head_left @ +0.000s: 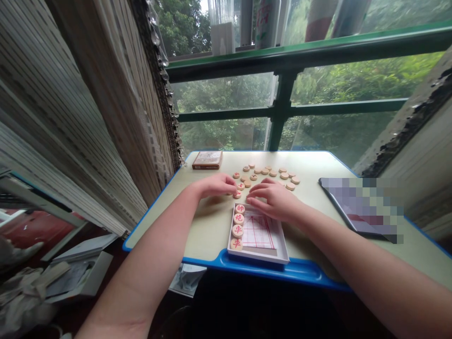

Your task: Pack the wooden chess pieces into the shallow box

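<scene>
One flat brown box (pixel 207 160) is lying at the far left corner of the bench (pixel 310 174). To the right of it and closer to the person, the left hand (pixel 221 185) is reaching inward, with its fingers being narrow together. Whether they are pinching a piece, I cannot tell. One wooden disc with a red sign (pixel 238 193) is lying flat just beside these fingertips, on their right side. The disc is having no long axis, because it is round, and the left hand is being the nearer one.

Just below this disc, the white tray (pixel 283 242) is standing with its open side up. Four red-marked discs (pixel 238 230) are forming a row along its left wall, running from the far end toward the person, and a folded sheet (pixel 259 235) is lying beside them. More loose discs (pixel 264 171) are spreading beyond both hands.

The right hand (pixel 270 197) is hovering palm down over the far right part of the tray, its fingers spreading rather wide and pointing left. What is lying under their tips, I cannot see clearly. Well apart, further right, a dark tablet (pixel 348 212) is resting.
</scene>
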A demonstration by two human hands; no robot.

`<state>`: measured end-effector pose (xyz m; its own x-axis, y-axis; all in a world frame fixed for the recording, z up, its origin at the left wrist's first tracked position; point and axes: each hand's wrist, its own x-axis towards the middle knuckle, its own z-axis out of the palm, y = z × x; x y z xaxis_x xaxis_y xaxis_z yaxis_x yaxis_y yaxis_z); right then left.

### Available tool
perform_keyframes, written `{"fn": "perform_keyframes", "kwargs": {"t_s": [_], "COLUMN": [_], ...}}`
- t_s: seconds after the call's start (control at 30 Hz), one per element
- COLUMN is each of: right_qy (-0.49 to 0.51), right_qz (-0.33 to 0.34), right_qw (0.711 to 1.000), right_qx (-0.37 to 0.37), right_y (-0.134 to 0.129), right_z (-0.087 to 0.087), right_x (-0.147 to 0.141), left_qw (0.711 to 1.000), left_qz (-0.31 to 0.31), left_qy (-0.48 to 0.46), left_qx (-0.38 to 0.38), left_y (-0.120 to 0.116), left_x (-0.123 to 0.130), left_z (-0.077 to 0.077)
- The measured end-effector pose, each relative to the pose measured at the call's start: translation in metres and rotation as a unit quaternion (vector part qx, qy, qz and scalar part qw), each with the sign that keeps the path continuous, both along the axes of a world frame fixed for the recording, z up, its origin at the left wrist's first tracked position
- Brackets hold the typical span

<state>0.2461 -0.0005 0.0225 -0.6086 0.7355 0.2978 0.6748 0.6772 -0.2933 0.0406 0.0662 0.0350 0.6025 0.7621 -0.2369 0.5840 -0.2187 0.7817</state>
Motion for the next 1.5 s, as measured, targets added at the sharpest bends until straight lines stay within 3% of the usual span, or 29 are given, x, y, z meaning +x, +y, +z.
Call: {"fn": "perform_keyframes", "kwargs": {"t_s": [0.2, 0.4, 0.5, 0.63, 0.73, 0.83, 0.9, 0.97, 1.07, 1.17, 1.3, 1.4, 1.5], "right_qy": [-0.022, -0.010, 0.046, 0.081, 0.061, 0.039, 0.034, 0.054, 0.075, -0.021, -0.137, -0.155, -0.154], "right_qz": [-0.094, -0.179, -0.187, -0.156, -0.136, -0.119, -0.100, -0.077, -0.099, -0.230, -0.368, -0.371, -0.341], "right_qw": [0.995, 0.984, 0.980, 0.983, 0.987, 0.986, 0.987, 0.991, 0.992, 0.972, 0.919, 0.910, 0.920], "right_qx": [0.018, -0.006, -0.052, -0.044, -0.059, -0.106, -0.119, -0.095, -0.010, 0.055, -0.027, -0.102, -0.116], "right_y": [0.011, 0.015, 0.018, 0.022, 0.022, 0.019, 0.018, 0.019, 0.022, 0.024, 0.024, 0.022, 0.021], "right_z": [-0.004, -0.007, -0.008, -0.010, -0.008, -0.003, 0.000, 0.003, 0.007, 0.013, 0.019, 0.019, 0.018], "right_x": [0.007, 0.009, 0.012, 0.014, 0.014, 0.014, 0.016, 0.020, 0.031, 0.047, 0.063, 0.065, 0.061], "left_qw": [0.998, 0.993, 0.994, 0.996, 0.999, 0.979, 0.949, 0.929, 0.926, 0.927, 0.923, 0.923, 0.925], "left_qz": [-0.041, -0.105, -0.097, -0.060, -0.003, 0.062, 0.038, -0.013, -0.056, -0.054, -0.029, -0.022, -0.025], "left_qy": [0.016, 0.018, 0.014, 0.007, -0.029, -0.017, 0.015, 0.047, 0.077, 0.076, 0.086, 0.091, 0.091], "left_qx": [-0.052, -0.045, -0.052, -0.065, 0.012, 0.195, 0.312, 0.366, 0.365, 0.364, 0.374, 0.373, 0.368], "left_y": [-0.007, -0.005, -0.005, -0.008, -0.007, -0.002, 0.000, 0.002, 0.003, 0.004, 0.005, 0.004, 0.002], "left_x": [0.000, -0.001, 0.000, 0.003, 0.009, 0.015, 0.018, 0.021, 0.025, 0.027, 0.031, 0.034, 0.038], "left_z": [0.006, 0.003, 0.002, 0.004, 0.000, -0.010, -0.016, -0.020, -0.024, -0.025, -0.025, -0.023, -0.020]}}
